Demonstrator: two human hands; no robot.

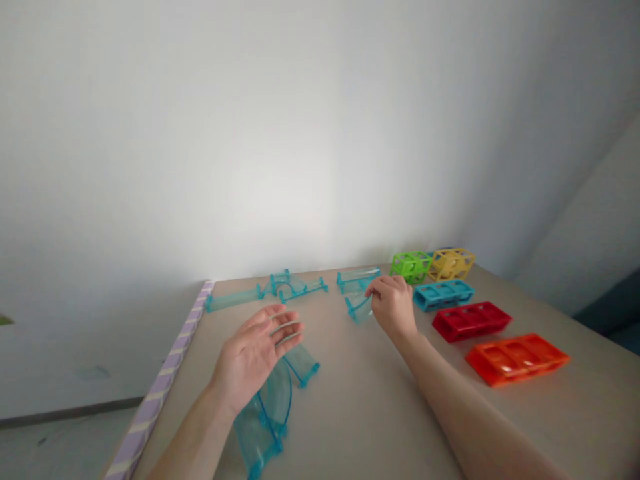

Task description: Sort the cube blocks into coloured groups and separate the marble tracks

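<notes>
My right hand (394, 301) has its fingers closed on the edge of a clear blue curved track piece (359, 307) toward the back of the table. Right behind that piece lies a straight clear blue track piece (357, 277). My left hand (260, 353) is held palm up with fingers spread and nothing in it. Under and beside it are more clear blue track pieces: a short one (303, 364), a curved one (277, 393) and a straight one (256, 433), partly covered by the hand and forearm.
Farther back on the table (350, 413) lie a long blue track piece (234, 299) and a curved one (290, 283). Along the right are frame blocks: green (410, 267), yellow (453, 263), blue (443, 294), red (471, 321), orange (517, 359). A wall (320, 133) stands behind.
</notes>
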